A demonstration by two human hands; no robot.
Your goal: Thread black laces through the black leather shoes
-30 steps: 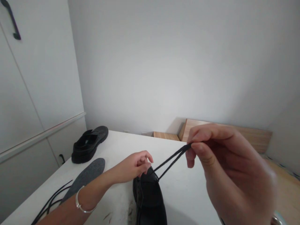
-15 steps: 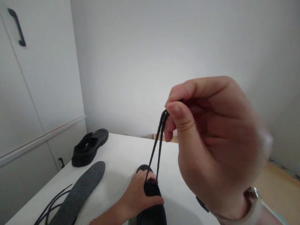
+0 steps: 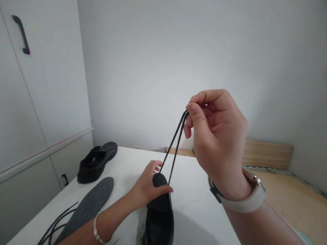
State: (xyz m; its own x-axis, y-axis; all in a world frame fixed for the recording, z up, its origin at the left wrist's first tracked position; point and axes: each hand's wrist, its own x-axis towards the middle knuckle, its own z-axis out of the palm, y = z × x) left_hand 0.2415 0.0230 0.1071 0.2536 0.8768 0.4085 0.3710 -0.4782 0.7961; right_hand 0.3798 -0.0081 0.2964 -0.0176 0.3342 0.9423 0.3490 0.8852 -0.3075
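A black shoe (image 3: 160, 223) lies on the white table, its opening towards me. My left hand (image 3: 145, 190) grips it around the tongue, thumb on the right side and fingers on the left. Raised above the shoe, my right hand (image 3: 217, 132) pinches a black shoelace (image 3: 176, 146) between thumb and fingers. Two strands of the lace run taut from that pinch down to the front of the shoe. Where they enter it is hidden by the tongue and my left hand.
At the table's far left stands a second black shoe (image 3: 95, 161). A grey felt insole (image 3: 94, 200) lies nearer, beside a loose black lace (image 3: 55, 223). White cabinets (image 3: 41, 85) border the left side. Beyond the white table (image 3: 194, 200) is a wooden board (image 3: 267, 154).
My right hand has moved farther from the camera, still pinching the lace. The shoe and my left hand have shifted forward, so more of the shoe's opening shows.
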